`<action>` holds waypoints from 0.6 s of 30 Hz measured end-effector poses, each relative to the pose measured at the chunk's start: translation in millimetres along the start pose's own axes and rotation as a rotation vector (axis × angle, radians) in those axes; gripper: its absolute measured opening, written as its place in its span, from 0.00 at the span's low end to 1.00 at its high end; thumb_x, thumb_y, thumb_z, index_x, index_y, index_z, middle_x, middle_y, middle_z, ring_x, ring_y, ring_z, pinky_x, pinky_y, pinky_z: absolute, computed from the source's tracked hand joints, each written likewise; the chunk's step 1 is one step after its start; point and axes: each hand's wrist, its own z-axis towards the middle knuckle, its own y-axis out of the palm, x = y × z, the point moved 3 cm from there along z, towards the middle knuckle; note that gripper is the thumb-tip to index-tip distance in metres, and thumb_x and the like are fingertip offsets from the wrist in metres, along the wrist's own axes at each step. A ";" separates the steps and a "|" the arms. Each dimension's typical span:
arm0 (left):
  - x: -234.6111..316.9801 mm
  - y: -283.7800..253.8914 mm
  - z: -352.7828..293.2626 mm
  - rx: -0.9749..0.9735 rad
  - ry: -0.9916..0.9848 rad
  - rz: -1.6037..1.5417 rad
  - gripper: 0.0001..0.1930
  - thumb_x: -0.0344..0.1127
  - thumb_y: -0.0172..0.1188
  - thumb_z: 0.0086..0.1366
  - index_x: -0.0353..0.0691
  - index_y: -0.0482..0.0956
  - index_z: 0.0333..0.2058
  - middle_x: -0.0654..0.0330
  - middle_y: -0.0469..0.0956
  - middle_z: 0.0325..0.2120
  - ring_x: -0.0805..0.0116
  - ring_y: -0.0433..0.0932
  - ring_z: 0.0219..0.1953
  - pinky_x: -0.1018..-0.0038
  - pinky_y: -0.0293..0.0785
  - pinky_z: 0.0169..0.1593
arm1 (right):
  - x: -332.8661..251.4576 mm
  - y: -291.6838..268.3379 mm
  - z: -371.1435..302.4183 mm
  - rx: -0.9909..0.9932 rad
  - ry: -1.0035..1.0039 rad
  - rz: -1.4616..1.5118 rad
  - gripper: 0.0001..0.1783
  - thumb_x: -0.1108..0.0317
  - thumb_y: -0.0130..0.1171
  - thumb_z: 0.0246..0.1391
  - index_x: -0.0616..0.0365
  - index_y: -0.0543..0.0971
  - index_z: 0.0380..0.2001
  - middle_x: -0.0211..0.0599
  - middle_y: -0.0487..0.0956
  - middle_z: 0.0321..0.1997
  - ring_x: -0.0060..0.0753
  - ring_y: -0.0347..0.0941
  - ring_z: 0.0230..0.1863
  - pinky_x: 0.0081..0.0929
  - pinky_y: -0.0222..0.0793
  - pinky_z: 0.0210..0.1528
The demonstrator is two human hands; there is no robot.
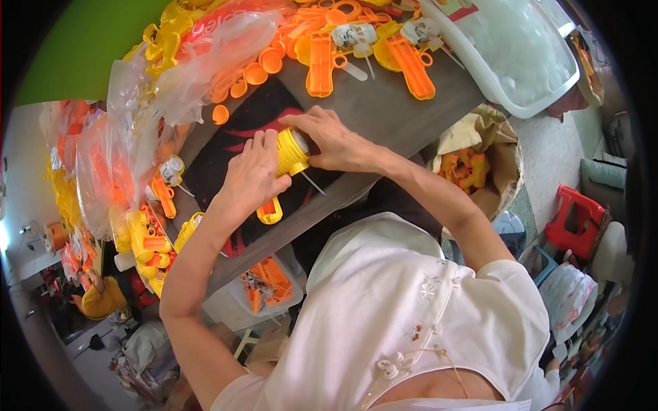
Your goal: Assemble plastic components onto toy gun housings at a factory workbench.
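Both my hands are on a yellow and orange toy gun (pixel 293 152) above a dark mat with red markings (pixel 236 229). My left hand (pixel 253 170) wraps round its body from the left, over the top of the orange grip. At the opposite end, the fingers of my right hand (pixel 329 140) press against the round yellow front. The fingertips on that side are partly hidden. A thin pale strip (pixel 314 183) sticks out below the yellow part. Farther back lie two similar orange-gripped toy guns (pixel 321 68) with white inner parts showing.
Orange round caps (pixel 255 73) and clear plastic bags (pixel 137 116) lie at the back left. A white tub (pixel 528 113) of clear pieces stands at the back right. Beside the table are a paper bag (pixel 507 185) of orange parts and a red stool (pixel 579 218). A person in yellow (pixel 103 298) is far left.
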 end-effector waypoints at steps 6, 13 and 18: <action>-4.4 1.4 1.3 -0.015 0.004 -0.076 0.34 0.36 0.65 0.45 0.31 0.60 0.50 0.45 0.68 0.43 0.46 0.72 0.48 0.58 0.75 0.45 | 2.3 -8.3 0.3 -0.036 0.020 0.034 0.43 0.74 0.64 0.42 0.53 0.60 0.64 0.45 0.71 0.53 0.48 0.62 0.57 0.41 0.58 0.62; -2.2 7.5 0.5 -0.047 -0.020 -0.062 0.36 0.36 0.63 0.46 0.32 0.58 0.54 0.43 0.66 0.45 0.42 0.70 0.49 0.55 0.72 0.50 | 6.6 3.4 10.0 -0.071 0.013 0.056 0.41 0.54 0.68 0.45 0.59 0.63 0.60 0.51 0.73 0.49 0.51 0.65 0.55 0.42 0.57 0.61; -37.4 2.2 -7.2 -0.102 -0.007 -0.467 0.46 0.40 0.70 0.47 0.35 0.54 0.61 0.45 0.63 0.54 0.51 0.69 0.55 0.61 0.68 0.57 | -3.2 -0.1 7.0 -0.082 0.072 0.150 0.36 0.59 0.69 0.46 0.56 0.67 0.57 0.42 0.74 0.47 0.40 0.67 0.51 0.30 0.65 0.51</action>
